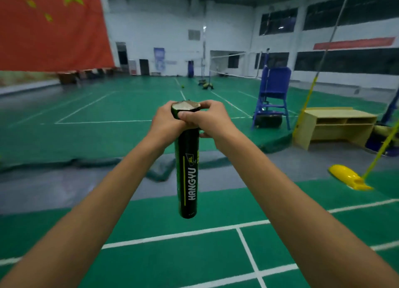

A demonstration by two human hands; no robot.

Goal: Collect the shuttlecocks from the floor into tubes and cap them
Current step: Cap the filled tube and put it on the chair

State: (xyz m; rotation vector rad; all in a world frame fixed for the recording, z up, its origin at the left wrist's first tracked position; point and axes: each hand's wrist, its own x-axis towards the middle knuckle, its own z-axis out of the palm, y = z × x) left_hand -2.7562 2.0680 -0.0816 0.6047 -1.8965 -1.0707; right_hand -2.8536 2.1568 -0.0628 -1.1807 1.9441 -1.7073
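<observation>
A long black shuttlecock tube (187,175) with green and white lettering hangs upright in front of me, held out at arm's length. My left hand (166,123) wraps the tube's upper part from the left. My right hand (209,118) grips the top from the right, thumb and fingers on the cap (186,105), which sits slightly tilted on the tube's mouth. What is inside the tube is hidden. No loose shuttlecocks show on the green court floor (151,223) near me.
A blue umpire chair (273,95) and a wooden desk (336,123) stand to the right. A yellow net-post base (347,176) with its slanted pole lies on the floor at right. A grey strip of floor crosses below my arms. Nets and posts stand far behind.
</observation>
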